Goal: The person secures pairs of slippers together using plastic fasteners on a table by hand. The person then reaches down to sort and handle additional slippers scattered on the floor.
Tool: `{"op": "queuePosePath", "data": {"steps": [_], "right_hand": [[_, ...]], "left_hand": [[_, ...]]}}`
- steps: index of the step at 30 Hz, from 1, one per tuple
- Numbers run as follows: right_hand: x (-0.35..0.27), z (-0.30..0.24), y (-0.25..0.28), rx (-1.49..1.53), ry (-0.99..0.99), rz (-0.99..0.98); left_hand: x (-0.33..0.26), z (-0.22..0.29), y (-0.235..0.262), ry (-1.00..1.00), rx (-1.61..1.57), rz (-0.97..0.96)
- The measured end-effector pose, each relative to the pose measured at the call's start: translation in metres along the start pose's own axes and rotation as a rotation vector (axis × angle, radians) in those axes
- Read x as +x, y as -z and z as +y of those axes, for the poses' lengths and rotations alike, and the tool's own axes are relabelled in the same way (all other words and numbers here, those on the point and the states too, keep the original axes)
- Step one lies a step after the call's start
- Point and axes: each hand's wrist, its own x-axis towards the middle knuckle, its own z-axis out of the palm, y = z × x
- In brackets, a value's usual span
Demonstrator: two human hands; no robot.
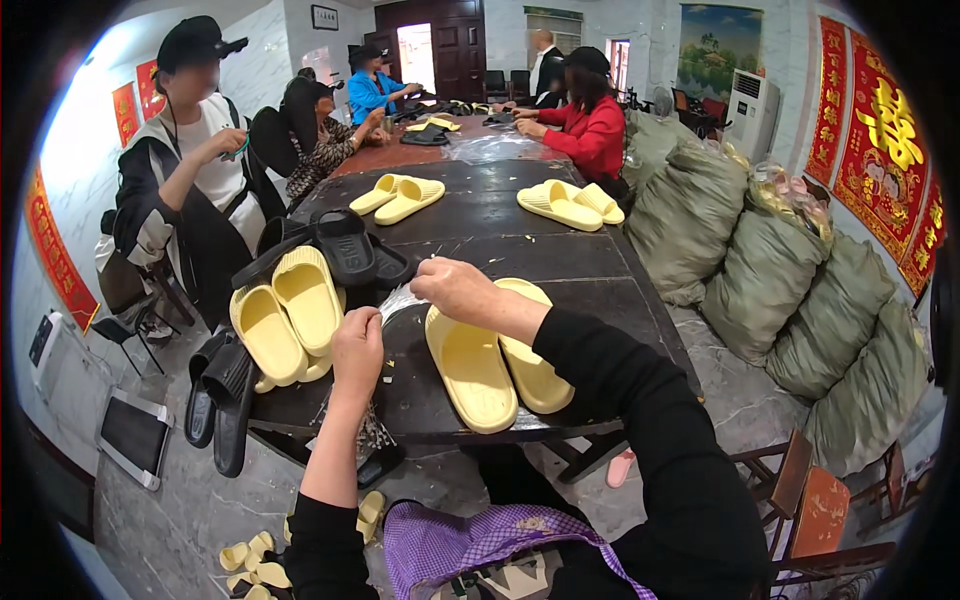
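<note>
My left hand is closed, fingers pressed together, at the near part of the dark table. My right hand pinches a little farther off and to the right. A bundle of thin white strands stretches between the two hands, and more strands with small pale ends hang by my left forearm at the table edge. Under my right wrist lies a pair of yellow slippers, partly covered by that hand and sleeve. Left of my left hand, yellow slippers are stacked, with black slippers behind them.
Two pairs of yellow slippers lie farther up the dark table. Black slippers overhang its left edge. Large green sacks line the right side, near a wooden chair. Several people work around the table.
</note>
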Motion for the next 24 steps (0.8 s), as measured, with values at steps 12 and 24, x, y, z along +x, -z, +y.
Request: {"op": "queuePosePath", "data": {"steps": [12,24], "right_hand": [[-0.014,0.02,0.058,0.409,-0.462,0.24],[-0.06,0.066,0.107,0.749,-0.946,0.508]], "left_hand": [[-0.007,-0.033,0.0,-0.051,0.402,-0.081],[-0.02,-0.049,0.002,0.019,0.632,-0.275]]}}
